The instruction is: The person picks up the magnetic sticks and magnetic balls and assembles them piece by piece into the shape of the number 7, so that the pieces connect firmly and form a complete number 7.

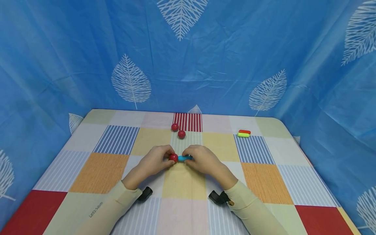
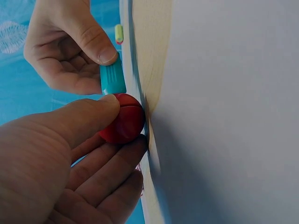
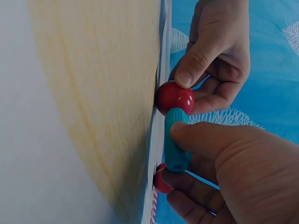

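Head view — above the patchwork-covered bench (image 1: 185, 182), the left hand (image 1: 157, 160) pinches a red ball (image 1: 174, 158) between thumb and fingers, and the right hand (image 1: 202, 160) pinches a turquoise rod (image 1: 183, 158), its end against the ball. For good control, aim the rod straight at the ball's centre and steady both firmly — a sideways push could make the smooth ball slip or turn.

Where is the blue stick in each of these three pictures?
Head: a little below centre, the blue stick is held by the right hand.
Left wrist: upper left of centre, just above the ball.
Right wrist: right of centre and below it.
Shared landmark: the red ball at its end, pinched by the left hand.
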Demonstrator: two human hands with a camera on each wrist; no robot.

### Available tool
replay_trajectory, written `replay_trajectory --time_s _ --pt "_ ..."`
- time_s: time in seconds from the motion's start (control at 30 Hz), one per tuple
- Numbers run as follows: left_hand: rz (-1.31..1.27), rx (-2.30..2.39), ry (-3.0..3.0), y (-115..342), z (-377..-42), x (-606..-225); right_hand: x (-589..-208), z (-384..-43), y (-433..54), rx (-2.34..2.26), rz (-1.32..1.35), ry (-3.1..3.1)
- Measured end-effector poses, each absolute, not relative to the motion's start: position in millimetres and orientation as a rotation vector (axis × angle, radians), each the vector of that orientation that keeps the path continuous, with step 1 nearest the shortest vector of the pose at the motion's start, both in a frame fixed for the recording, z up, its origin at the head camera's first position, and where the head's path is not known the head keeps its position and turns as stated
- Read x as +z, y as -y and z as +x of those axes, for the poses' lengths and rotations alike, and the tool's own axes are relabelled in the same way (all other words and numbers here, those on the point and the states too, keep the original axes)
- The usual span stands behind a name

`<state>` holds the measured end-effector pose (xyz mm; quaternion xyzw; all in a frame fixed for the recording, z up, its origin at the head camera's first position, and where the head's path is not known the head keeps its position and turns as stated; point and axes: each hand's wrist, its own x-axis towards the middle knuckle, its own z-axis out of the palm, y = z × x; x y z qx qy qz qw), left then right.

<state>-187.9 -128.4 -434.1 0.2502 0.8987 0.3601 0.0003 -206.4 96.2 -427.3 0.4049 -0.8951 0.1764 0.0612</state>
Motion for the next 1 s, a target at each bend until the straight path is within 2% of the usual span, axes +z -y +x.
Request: replay_trajectory --time_s 0.53,1.0 --pt "0.783 1.098 -2.85 128.7 -188.2 -436.9 -428.2 -208.9 -100.9 0.609 1.202 2.755" --pt "0.751 1.082 -2.852 127.6 -190.0 -436.1 -428.8 -231.4 -112.2 0.647 1.066 2.775"
